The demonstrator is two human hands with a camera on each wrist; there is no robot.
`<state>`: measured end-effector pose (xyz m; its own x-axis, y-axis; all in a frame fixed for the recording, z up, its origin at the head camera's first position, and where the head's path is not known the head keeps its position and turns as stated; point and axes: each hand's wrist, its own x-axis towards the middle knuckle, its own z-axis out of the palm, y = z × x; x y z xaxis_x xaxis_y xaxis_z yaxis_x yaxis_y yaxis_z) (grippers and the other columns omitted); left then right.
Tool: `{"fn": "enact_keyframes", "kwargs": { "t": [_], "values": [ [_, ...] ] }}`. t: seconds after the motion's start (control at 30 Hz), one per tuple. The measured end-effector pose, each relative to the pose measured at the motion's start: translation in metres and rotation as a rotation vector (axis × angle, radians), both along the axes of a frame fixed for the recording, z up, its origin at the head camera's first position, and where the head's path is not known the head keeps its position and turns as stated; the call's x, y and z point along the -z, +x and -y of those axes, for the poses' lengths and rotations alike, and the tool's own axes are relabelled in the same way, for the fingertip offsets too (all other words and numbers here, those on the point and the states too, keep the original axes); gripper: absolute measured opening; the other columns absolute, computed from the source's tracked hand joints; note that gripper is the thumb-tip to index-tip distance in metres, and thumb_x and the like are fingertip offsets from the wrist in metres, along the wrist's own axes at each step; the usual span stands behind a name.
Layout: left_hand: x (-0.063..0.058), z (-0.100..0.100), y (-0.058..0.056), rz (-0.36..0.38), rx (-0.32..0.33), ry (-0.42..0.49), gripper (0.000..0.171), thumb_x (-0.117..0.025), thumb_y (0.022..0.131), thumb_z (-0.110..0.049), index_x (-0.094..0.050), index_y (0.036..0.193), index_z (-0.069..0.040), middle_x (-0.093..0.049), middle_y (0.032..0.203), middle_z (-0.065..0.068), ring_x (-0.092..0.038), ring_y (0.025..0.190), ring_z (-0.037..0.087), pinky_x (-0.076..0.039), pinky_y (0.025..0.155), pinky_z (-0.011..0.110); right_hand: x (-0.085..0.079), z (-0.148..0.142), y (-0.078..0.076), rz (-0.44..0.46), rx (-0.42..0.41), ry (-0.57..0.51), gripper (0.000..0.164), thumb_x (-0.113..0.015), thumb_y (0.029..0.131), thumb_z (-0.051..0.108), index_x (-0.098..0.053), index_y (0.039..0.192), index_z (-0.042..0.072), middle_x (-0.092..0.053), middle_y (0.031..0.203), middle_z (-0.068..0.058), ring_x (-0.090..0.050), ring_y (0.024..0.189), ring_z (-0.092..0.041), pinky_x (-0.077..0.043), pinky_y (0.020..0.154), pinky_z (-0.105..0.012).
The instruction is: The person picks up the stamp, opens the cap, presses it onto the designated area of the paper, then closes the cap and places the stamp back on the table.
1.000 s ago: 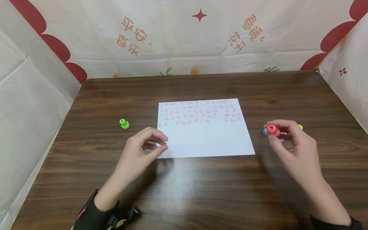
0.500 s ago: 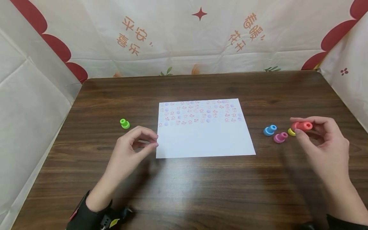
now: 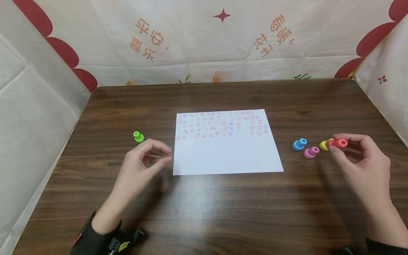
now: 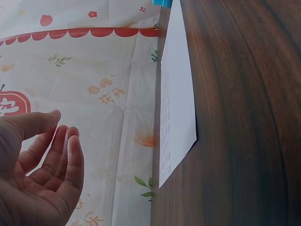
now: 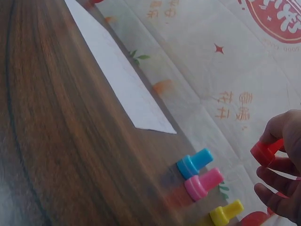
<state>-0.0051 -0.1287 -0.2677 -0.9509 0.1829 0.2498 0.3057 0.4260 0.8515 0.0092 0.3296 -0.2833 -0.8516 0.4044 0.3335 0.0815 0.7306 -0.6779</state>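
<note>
Between thumb and fingers, my right hand (image 3: 366, 166) pinches a red stamp (image 3: 337, 143). The stamp lies tilted in the grip and overlaps the yellow stamp (image 3: 323, 145) in the head view. Just left of these, a pink stamp (image 3: 311, 152) and a blue stamp (image 3: 299, 144) stand on the table. My left hand (image 3: 141, 163) hovers by the left edge of the white paper (image 3: 227, 156), fingers loosely bent and holding nothing. Rows of small red and purple prints fill the paper's far half. A green stamp (image 3: 138, 137) stands beyond the left hand.
The brown wooden table (image 3: 223, 212) carries everything. A pale printed cloth (image 3: 197, 42) hangs along its back edge and both sides. A dark band (image 3: 102, 237) sits on the left wrist.
My right hand has carried the red stamp to the right, past the blue and pink stamps, then lowered it slightly beside the yellow one. My left hand has drawn left off the paper.
</note>
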Motion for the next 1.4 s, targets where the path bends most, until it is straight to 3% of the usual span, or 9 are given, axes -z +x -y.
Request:
{"fn": "enact_keyframes", "kwargs": {
  "t": [0.27,0.7,0.8,1.0,1.23,1.4],
  "values": [
    [0.001,0.003,0.0,0.004,-0.005,-0.028,0.016,-0.073,0.082,-0.003,-0.067,0.096,-0.005,-0.069,0.094,0.008,-0.064,0.085,0.012,-0.056,0.07,0.014,0.007,-0.009,0.002,0.082,0.007,0.064,0.032,-0.072,0.083,0.011,-0.061,0.11,-0.002,-0.042,0.094,0.022,-0.043,0.084,0.017,-0.03,0.07,0.009],
    [0.001,0.008,-0.001,0.012,-0.022,-0.036,0.017,-0.074,0.081,-0.004,-0.067,0.097,-0.005,-0.07,0.094,0.01,-0.064,0.084,0.01,-0.054,0.07,0.012,0.019,-0.022,0.003,0.107,-0.034,0.081,0.036,-0.073,0.083,0.014,-0.061,0.111,-0.004,-0.042,0.094,0.028,-0.041,0.082,0.022,-0.03,0.068,0.009],
    [0.001,0.01,-0.001,0.011,-0.03,-0.054,0.017,-0.074,0.082,-0.004,-0.067,0.097,-0.005,-0.07,0.095,0.008,-0.064,0.085,0.009,-0.054,0.07,0.011,0.022,-0.025,0.003,0.129,-0.044,0.105,0.038,-0.073,0.083,0.016,-0.061,0.113,-0.005,-0.047,0.098,0.02,-0.038,0.081,0.023,-0.029,0.067,0.009],
    [0.0,0.016,-0.002,0.005,-0.042,-0.061,0.018,-0.074,0.081,-0.005,-0.066,0.098,-0.006,-0.069,0.096,0.006,-0.063,0.085,0.007,-0.053,0.07,0.009,0.026,-0.03,0.002,0.186,-0.07,0.136,0.042,-0.072,0.085,0.019,-0.059,0.115,-0.007,-0.059,0.109,-0.024,-0.034,0.078,0.023,-0.027,0.062,0.009],
    [-0.003,0.024,-0.006,-0.013,-0.067,-0.067,0.018,-0.074,0.082,-0.006,-0.066,0.097,-0.003,-0.067,0.093,0.005,-0.063,0.084,0.006,-0.053,0.07,0.007,0.03,-0.033,0.002,0.229,-0.081,0.146,0.041,-0.071,0.086,0.021,-0.059,0.114,-0.005,-0.061,0.107,-0.027,-0.033,0.076,0.024,-0.028,0.058,0.007],
    [-0.007,0.032,-0.014,-0.039,-0.098,-0.089,0.016,-0.073,0.083,-0.007,-0.066,0.097,-0.003,-0.068,0.093,0.005,-0.064,0.085,0.005,-0.052,0.07,0.006,0.033,-0.036,0.001,0.244,-0.098,0.143,0.039,-0.071,0.086,0.023,-0.06,0.113,-0.003,-0.061,0.105,-0.022,-0.034,0.074,0.027,-0.031,0.056,0.007]
  ]
}}
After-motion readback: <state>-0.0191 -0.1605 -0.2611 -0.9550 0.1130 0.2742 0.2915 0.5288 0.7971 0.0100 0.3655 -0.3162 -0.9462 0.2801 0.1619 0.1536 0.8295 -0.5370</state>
